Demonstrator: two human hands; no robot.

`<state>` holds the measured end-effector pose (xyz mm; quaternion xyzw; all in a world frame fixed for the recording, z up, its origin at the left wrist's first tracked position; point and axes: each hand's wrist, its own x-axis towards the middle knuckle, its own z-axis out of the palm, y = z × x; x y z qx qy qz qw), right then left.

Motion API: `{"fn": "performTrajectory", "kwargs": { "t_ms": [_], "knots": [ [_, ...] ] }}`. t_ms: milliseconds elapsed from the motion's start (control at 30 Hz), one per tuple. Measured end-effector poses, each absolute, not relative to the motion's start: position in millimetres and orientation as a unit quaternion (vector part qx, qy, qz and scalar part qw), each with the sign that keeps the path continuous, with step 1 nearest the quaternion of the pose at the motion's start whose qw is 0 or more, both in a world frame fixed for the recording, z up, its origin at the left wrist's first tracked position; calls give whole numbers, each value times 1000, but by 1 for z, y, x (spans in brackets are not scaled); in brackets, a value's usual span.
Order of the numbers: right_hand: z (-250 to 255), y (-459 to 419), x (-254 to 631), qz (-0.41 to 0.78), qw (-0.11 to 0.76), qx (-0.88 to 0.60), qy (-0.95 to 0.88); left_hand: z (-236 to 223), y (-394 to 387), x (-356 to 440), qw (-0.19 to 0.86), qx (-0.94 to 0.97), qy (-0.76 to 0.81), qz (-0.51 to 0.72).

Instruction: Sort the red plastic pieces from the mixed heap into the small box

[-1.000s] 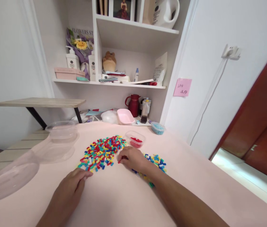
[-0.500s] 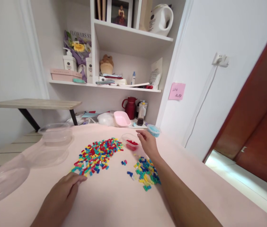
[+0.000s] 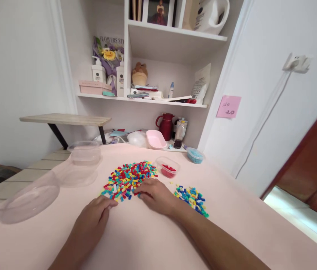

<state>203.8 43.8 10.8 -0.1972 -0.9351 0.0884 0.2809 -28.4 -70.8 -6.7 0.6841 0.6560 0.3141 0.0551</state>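
Note:
A big heap of small coloured blocks (image 3: 129, 177) in red, yellow, blue, green and white lies on the pale pink table (image 3: 153, 236). My right hand (image 3: 154, 195) rests palm down at the heap's near edge, fingers curled onto the blocks. My left hand (image 3: 95, 215) lies flat on the table, its fingertips touching the heap's near left corner. A smaller heap without red blocks (image 3: 192, 197) lies to the right of my right wrist. Behind it stands a small clear tub (image 3: 167, 167) with red blocks inside.
Clear plastic bowls (image 3: 84, 153) and lids (image 3: 25, 198) sit at the table's left. A small tub of blue blocks (image 3: 195, 155) stands at the far right. Beyond are a pink dish (image 3: 155, 138), a red jug (image 3: 165, 125) and white shelves (image 3: 147, 99).
My right hand has come back from the tub of red blocks to the big heap's near edge. My left hand stayed by the heap. The camera view shifted.

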Motion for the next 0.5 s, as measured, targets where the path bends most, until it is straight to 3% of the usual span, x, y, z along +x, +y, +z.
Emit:
{"fn": "performTrajectory", "kwargs": {
  "t_ms": [500],
  "knots": [
    [13, 57, 223, 131, 267, -288, -910, -10, -68, -30, 69, 687, 653, 312]
  ]
}}
